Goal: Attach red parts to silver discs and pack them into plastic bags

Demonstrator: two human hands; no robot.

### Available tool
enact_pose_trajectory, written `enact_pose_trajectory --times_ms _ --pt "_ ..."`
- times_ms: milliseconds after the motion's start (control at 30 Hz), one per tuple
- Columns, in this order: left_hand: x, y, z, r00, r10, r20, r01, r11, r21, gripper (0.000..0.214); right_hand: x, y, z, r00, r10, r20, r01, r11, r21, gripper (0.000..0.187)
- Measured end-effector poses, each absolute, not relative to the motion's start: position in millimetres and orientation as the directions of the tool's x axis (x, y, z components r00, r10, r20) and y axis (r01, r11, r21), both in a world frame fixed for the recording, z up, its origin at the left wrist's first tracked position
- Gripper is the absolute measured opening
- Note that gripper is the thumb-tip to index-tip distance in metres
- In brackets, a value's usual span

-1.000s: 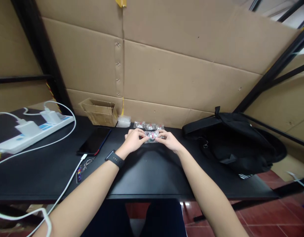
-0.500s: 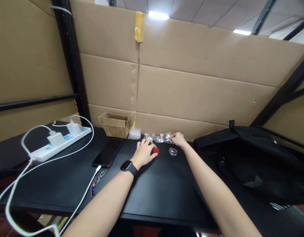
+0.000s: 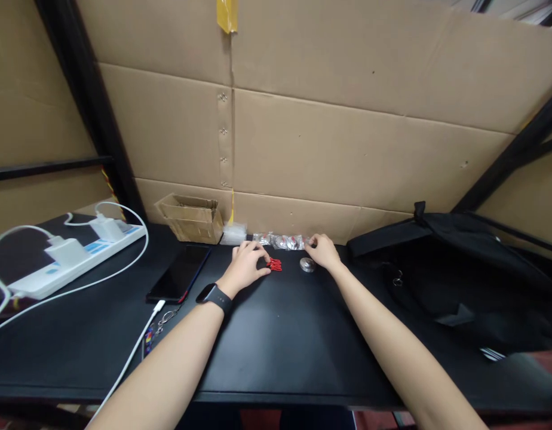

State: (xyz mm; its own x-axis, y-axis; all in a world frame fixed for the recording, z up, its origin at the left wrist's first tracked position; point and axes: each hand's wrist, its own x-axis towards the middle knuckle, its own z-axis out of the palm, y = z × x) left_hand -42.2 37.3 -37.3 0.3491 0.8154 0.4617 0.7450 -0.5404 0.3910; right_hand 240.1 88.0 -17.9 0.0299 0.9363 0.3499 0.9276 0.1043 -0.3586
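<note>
My left hand (image 3: 244,269), with a dark watch on its wrist, rests on the black table. Its thumb and forefinger close in at the left edge of a small cluster of red pieces (image 3: 276,264), too small to name. My right hand (image 3: 324,252) has its fingers bent together beside a stack of clear round discs (image 3: 307,264). Its fingertips meet at the right end of a row of small clear packets (image 3: 282,241) with red bits inside. What sits between those fingertips is hidden.
An open cardboard box (image 3: 193,221) and a stack of clear plastic bags (image 3: 233,233) stand by the cardboard wall. To the left lie a phone (image 3: 180,273) on a white cable and a power strip (image 3: 79,263). A black bag (image 3: 459,280) fills the right side.
The view has tilted down. My left hand has drawn back to the left, showing more of the red pieces. My right hand has come nearer the clear discs, its fingers now bent more.
</note>
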Motion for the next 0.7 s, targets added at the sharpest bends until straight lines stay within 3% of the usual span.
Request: enact_pose_trajectory --times_ms 200,333,433,700 --pt "-36.1 35.0 -39.7 0.414 0.768 0.489 0.736 -0.598 0.316 0.015 252.1 53.1 -28.4 -0.198 0.940 0.278 0.857 0.304 -0.417 0.041" --pt "-30.3 30.9 -38.3 0.405 0.760 0.509 0.762 -0.588 0.270 0.021 248.0 40.0 -25.8 -0.228 0.941 0.251 0.869 0.313 -0.383 0.041" --pt "-27.9 30.1 -38.7 0.413 0.757 0.507 0.769 -0.588 0.251 0.014 247.1 38.1 -20.8 -0.181 0.959 0.217 0.885 0.255 -0.389 0.042" --pt "-24.7 30.6 -36.4 0.366 0.786 0.498 0.769 -0.557 0.313 0.007 257.7 44.5 -20.2 -0.211 0.953 0.216 0.830 0.292 -0.475 0.041"
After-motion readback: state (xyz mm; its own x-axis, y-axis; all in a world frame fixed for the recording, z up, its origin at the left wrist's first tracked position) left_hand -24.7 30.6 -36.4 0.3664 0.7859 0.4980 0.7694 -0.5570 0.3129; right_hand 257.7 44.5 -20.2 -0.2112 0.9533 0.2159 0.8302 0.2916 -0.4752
